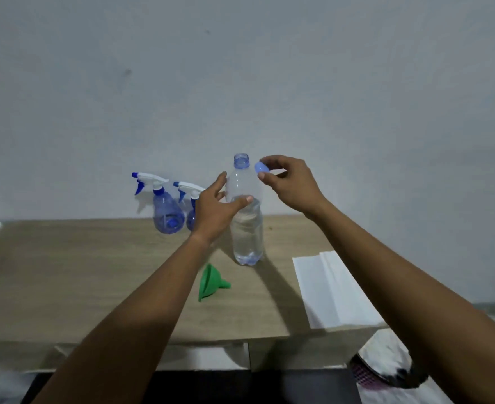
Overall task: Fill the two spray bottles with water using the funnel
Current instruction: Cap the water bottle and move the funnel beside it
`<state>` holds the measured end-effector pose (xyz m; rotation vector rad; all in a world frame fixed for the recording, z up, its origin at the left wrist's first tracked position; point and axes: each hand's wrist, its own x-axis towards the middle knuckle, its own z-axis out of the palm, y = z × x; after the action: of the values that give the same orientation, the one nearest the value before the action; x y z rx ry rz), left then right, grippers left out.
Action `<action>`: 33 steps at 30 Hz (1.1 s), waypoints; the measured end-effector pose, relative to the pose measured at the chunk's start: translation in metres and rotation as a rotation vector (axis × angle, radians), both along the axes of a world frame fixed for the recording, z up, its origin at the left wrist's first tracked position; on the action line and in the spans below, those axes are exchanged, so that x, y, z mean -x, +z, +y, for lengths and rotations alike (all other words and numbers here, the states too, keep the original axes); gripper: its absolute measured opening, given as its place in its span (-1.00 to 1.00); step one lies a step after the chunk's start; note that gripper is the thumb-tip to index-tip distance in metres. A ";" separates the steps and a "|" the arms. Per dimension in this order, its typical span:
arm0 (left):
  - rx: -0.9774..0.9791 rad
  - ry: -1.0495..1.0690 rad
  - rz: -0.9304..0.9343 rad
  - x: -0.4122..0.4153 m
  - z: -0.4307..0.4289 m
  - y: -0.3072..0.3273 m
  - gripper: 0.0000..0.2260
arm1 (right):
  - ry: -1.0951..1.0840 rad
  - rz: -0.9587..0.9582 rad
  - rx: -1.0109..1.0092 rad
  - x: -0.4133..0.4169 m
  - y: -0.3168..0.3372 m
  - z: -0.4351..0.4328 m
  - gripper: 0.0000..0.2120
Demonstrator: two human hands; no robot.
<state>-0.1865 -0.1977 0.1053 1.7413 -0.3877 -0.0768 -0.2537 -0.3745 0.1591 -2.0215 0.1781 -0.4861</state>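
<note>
Wooden table (65,272), grey wall behind | left hand (215,209) grips uncapped water bottle (247,228) mid-table | right hand (291,185) pinches its blue cap (261,167) | spray bottles (167,214) at far edge, trigger heads on, seemingly empty | green funnel (211,282) lying unused toward near edge | pouring not begun

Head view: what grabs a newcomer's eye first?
The clear water bottle, uncapped, upright mid-table: the left hand grips it while the right hand pinches its blue cap just beside the open neck. A green funnel lies on its side in front of it; the left spray bottle and right spray bottle stand behind to the left, trigger heads on.
</note>
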 end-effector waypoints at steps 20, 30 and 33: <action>-0.006 -0.086 0.027 -0.013 0.004 0.004 -0.29 | 0.291 0.142 0.420 -0.048 0.062 0.000 -0.79; 0.004 -0.084 0.025 -0.015 0.005 0.004 -0.28 | 0.117 0.114 0.636 -0.054 0.057 0.011 -0.64; -0.001 -0.087 0.018 -0.015 0.006 0.005 -0.29 | 0.020 0.093 0.635 -0.055 0.045 0.015 -0.52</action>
<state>-0.1712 -0.1922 0.1103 1.7236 -0.4507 -0.1553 -0.1984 -0.3599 0.2043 -2.6655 0.0606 -0.4736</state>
